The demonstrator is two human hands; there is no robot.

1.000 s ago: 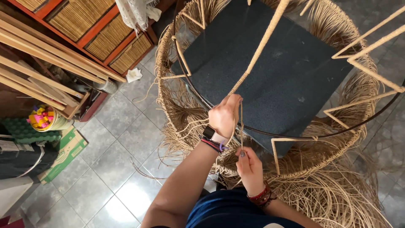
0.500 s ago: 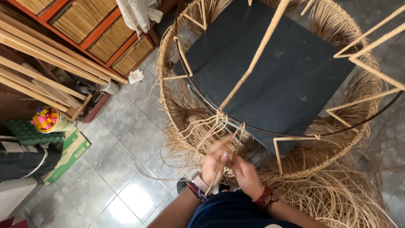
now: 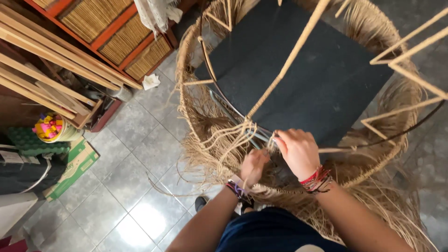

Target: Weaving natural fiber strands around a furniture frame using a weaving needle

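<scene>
Two hands: both are seen at the near rim of a large round woven fibre frame, low in the head view.
Step in hand: judged to be the tying or wrapping of loose straw strands onto the dark metal hoop, just beside the point where a wrapped diagonal rod meets the rim.
Left hand: it is raised from below with the wrist bent upward, a beaded bracelet at the wrist; its fingers are curled together around a few strands, though the exact grip is partly hidden.
Right hand: it is laid over the rim, knuckles up, red string bracelets at the wrist; the fingers are bunched and closed on fibre at the hoop.
Strands: a looped tangle is gathered at the rod's foot, touching the hoop, with long ends hanging over the tiled floor.
Frame: a black square panel is seen through its middle.
Next move, as judged: tension is needed on the held strands, with the loop drawn snug against the hoop so that it is not slackened.
Surroundings: wooden slats and a shelf with woven panels are set well apart, at the upper left.
</scene>
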